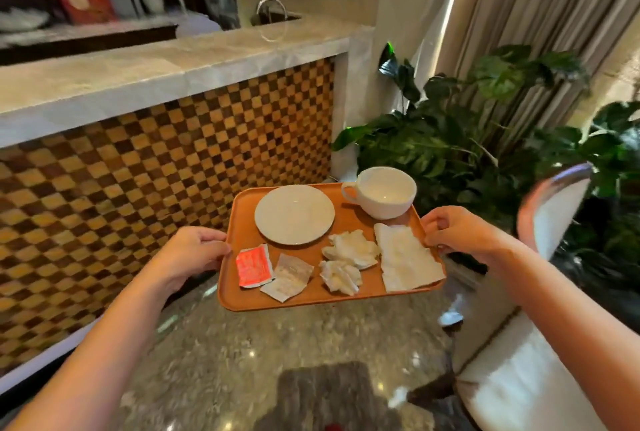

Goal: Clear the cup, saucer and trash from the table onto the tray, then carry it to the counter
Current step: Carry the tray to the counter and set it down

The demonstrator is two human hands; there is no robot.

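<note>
An orange tray (242, 299) hangs level in the air above the floor. My left hand (188, 256) grips its left edge and my right hand (457, 231) grips its right edge. On the tray lie a white saucer (294, 214), an empty white cup (386, 192) at the far right corner, a red sachet (252, 266), a pale torn sachet (287, 277), two crumpled tissues (346, 257) and a flat napkin (407, 259). The marble counter (145, 74) runs ahead and to the left, higher than the tray.
The counter front is checkered wood (156, 171). A sink tap (272, 8) stands behind the counter. Large green plants (467, 126) fill the right. A white chair (540, 309) stands close at my right. The floor is speckled stone (277, 354).
</note>
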